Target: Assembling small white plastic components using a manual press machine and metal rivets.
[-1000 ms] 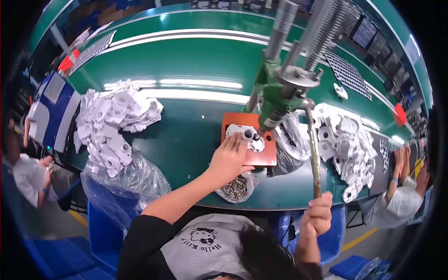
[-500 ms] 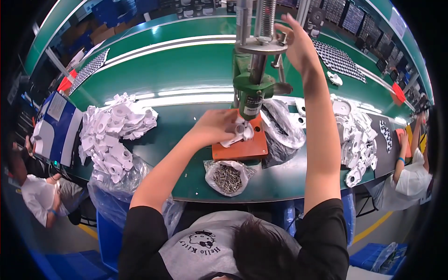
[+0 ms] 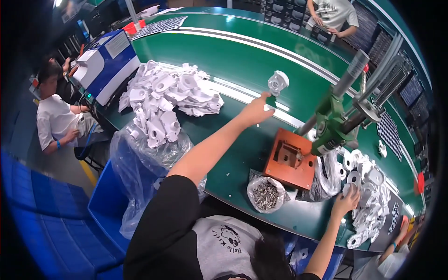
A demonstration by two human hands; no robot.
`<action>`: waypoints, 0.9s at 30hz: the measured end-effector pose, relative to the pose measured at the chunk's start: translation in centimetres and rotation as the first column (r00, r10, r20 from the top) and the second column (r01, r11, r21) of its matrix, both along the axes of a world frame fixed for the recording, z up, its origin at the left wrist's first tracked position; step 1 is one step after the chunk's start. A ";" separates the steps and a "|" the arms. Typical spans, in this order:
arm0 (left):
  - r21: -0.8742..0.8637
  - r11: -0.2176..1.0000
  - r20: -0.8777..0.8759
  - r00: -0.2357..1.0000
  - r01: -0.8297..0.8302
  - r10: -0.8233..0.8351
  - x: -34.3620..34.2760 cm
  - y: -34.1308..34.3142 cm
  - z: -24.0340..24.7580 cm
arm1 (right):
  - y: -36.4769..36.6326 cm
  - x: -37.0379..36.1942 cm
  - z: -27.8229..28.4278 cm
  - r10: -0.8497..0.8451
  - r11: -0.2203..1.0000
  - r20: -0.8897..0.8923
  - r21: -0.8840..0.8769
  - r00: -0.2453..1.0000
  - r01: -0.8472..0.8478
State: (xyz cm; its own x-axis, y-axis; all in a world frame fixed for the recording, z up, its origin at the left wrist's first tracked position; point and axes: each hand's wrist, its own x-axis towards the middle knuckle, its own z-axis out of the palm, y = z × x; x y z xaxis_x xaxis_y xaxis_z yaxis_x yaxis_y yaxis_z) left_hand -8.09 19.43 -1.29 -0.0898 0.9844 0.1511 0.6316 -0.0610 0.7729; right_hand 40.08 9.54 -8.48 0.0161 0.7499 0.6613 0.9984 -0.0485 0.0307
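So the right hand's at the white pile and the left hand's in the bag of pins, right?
Not quite: the head view shows the left hand near a lone white part, not in the bag of pins. The rest is right.

Factory, assembly-line kind. Long green belt [image 3: 210,63] running past bench [image 3: 228,161]. Hand press [image 3: 331,121] on bench, orange block [image 3: 305,171] at its foot, bag [image 3: 267,193] of small metal pieces next to block. White parts in bulk: left heap [image 3: 168,88], right heap [image 3: 373,186]. Blue-white machine [image 3: 107,63] farther left. Blue bins [image 3: 105,196] below bench level. Co-workers spread along line: one left [image 3: 58,123], one right [image 3: 382,266], one across belt [image 3: 336,14]. Dark cartons [image 3: 283,14] stacked beyond belt. Yellow stripe [image 3: 87,171] on grey floor [image 3: 65,163].
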 end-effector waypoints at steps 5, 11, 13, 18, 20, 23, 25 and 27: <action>0.289 0.931 -0.269 0.915 -0.222 0.301 -11.6 -4.0 1.2 | 1.4 0.7 -1.8 -0.114 0.989 -0.082 -0.103 0.990 0.106; 0.219 0.740 -0.737 0.389 -0.636 0.552 -22.9 -5.4 3.9 | 2.1 2.7 -3.1 -0.007 0.997 -0.321 -0.073 0.947 -0.017; 0.224 0.713 -0.704 0.395 -0.665 0.590 -25.5 -3.5 2.1 | 1.7 3.8 -3.6 0.101 0.994 -0.316 0.000 0.943 -0.107; 0.126 0.809 -0.593 0.610 -0.574 0.525 -24.2 -4.2 3.6 | -0.2 3.9 -1.2 0.060 0.997 -0.399 -0.025 0.915 -0.076; 0.376 0.796 -0.256 0.773 -0.475 0.581 -23.0 -5.1 4.3 | -1.2 3.4 0.4 0.026 1.000 -0.710 0.013 0.704 -0.024; 0.207 0.892 0.187 0.911 -0.403 0.368 -19.4 -7.5 7.2 | -1.9 3.3 3.0 0.074 0.995 -0.815 0.096 0.575 0.009; 0.154 0.962 0.325 0.931 -0.227 0.168 -15.6 -9.2 8.5 | -1.7 0.7 4.4 0.085 0.996 -0.924 0.078 0.373 -0.035; 0.006 1.000 0.568 0.823 0.011 -0.012 -11.5 -11.2 8.9 | -2.3 -2.8 6.3 0.072 0.991 -0.994 0.080 -0.078 -0.108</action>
